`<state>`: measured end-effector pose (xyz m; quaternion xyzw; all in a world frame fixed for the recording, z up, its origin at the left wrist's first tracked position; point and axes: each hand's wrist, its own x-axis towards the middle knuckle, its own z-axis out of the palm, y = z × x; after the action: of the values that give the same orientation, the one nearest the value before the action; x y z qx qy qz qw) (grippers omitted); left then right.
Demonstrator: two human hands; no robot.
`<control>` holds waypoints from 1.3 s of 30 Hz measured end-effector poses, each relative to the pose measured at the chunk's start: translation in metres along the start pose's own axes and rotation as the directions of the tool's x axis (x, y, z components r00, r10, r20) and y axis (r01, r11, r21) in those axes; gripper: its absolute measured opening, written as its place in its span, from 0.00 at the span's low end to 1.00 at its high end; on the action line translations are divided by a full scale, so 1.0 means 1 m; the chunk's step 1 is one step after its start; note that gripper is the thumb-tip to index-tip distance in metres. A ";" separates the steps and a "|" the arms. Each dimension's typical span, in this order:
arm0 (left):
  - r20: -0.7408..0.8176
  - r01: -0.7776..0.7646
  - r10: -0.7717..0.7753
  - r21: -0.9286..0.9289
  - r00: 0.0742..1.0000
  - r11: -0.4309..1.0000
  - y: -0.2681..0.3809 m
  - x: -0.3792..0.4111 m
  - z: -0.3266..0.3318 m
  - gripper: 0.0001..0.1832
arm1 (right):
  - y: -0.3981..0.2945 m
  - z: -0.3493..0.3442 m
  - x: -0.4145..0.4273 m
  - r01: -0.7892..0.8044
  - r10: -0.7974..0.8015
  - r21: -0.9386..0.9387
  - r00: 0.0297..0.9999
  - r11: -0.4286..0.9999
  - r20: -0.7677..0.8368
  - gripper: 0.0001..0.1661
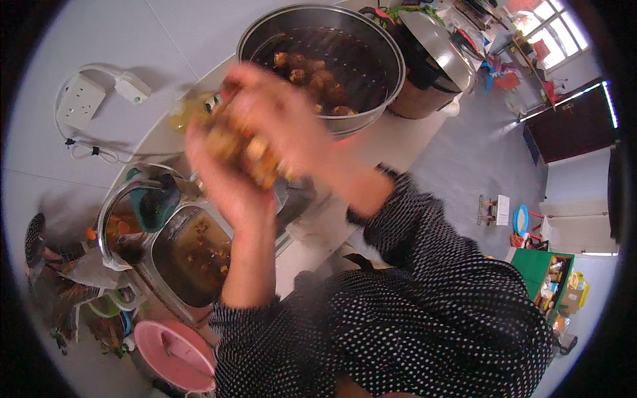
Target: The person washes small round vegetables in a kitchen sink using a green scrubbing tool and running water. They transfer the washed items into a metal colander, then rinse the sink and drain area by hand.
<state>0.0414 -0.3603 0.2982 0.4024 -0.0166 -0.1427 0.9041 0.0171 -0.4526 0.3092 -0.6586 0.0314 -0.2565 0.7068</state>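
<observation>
My left hand (224,189) is cupped under a handful of lumpy brown, root-like pieces of food (259,159). Over them lies my right hand (278,109), so the pieces sit between both palms; motion blurs their outlines. Just beyond my hands stands a large round metal steamer pot (393,94). Its dark perforated base (358,59) carries several similar brown tuber-like pieces (323,79), gathered mostly on the near left side. Part of the pot's near rim is hidden behind my right hand.
Left of my forearm is a metal sink (154,258) with murky water, under a curved faucet (102,219). A green basket (154,199) stands behind it, a pink basin (171,353) nearer me. A cooker with its lid raised (438,49) adjoins the pot. A power strip (79,99) hangs on the wall.
</observation>
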 end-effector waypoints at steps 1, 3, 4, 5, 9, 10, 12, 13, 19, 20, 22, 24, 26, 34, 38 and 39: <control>0.116 0.015 -0.014 -0.014 0.993 1.000 -0.014 0.020 0.017 0.27 | -0.019 -0.020 0.013 0.039 -0.051 -0.147 0.995 0.988 -0.082 0.28; 0.251 0.110 -0.099 -0.032 0.963 0.993 -0.047 0.049 0.054 0.28 | -0.016 -0.071 0.038 0.056 -0.059 -0.037 0.994 0.998 -0.087 0.27; 0.269 0.193 -0.170 -0.063 0.948 0.979 -0.066 0.055 0.076 0.28 | -0.020 -0.096 0.045 -0.068 0.058 -0.047 0.981 0.997 -0.187 0.24; 0.280 0.241 -0.215 -0.061 0.935 0.968 -0.077 0.062 0.092 0.29 | -0.020 -0.113 0.055 -0.172 0.167 0.005 0.949 0.985 -0.267 0.23; 0.138 0.448 -0.459 0.105 0.877 0.888 -0.140 0.081 0.115 0.15 | 0.021 -0.190 0.069 -0.453 0.454 0.050 0.872 0.890 -0.185 0.27; 0.101 0.487 -0.503 0.150 0.858 0.860 -0.148 0.086 0.113 0.14 | 0.023 -0.195 0.068 -0.491 0.487 0.027 0.854 0.871 -0.185 0.27; 0.090 0.500 -0.534 0.250 0.840 0.829 -0.153 0.087 0.111 0.15 | 0.022 -0.202 0.061 -0.569 0.552 -0.033 0.809 0.822 -0.204 0.27; 0.086 0.512 -0.555 0.293 0.827 0.808 -0.152 0.083 0.113 0.15 | 0.025 -0.212 0.061 -0.598 0.571 -0.129 0.797 0.791 -0.196 0.27; 0.285 0.580 -0.664 0.329 0.691 0.745 -0.105 0.078 0.109 0.31 | 0.057 -0.250 0.076 -0.489 0.574 -0.579 0.818 0.653 -0.042 0.30; 0.317 0.573 -0.662 0.335 0.679 0.748 -0.100 0.075 0.113 0.33 | 0.053 -0.267 0.082 -0.355 0.513 -0.729 0.858 0.585 -0.007 0.27; 0.353 0.502 -0.591 0.317 0.725 0.805 -0.089 0.076 0.099 0.35 | 0.045 -0.277 0.085 -0.176 0.509 -0.917 0.860 0.359 0.034 0.24; 0.396 0.442 -0.499 0.233 0.771 0.866 -0.066 0.073 0.074 0.36 | 0.032 -0.265 0.090 -0.053 0.449 -0.978 0.892 0.200 0.044 0.21; 0.494 0.450 -0.434 0.096 0.753 0.888 -0.030 0.053 0.031 0.31 | 0.032 -0.267 0.089 -0.061 0.447 -0.985 0.895 0.163 0.018 0.21; -0.042 0.441 -0.439 0.061 0.898 0.896 0.021 -0.043 -0.193 0.24 | -0.025 -0.164 0.060 0.197 0.192 -0.916 0.942 0.348 0.276 0.20; -0.504 0.461 -0.412 -0.029 0.759 0.887 -0.015 -0.078 -0.308 0.21 | -0.034 -0.030 -0.017 0.439 0.040 -0.549 0.754 0.711 0.655 0.19; -0.505 0.453 -0.390 0.001 0.770 0.892 -0.025 -0.077 -0.332 0.21 | -0.012 0.005 -0.031 0.319 0.140 -0.508 0.725 0.800 0.675 0.18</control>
<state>0.0100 -0.1154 0.0626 0.4733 0.2960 -0.2335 0.7961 -0.0119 -0.4358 0.3120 -0.8924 -0.1860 -0.0087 0.4110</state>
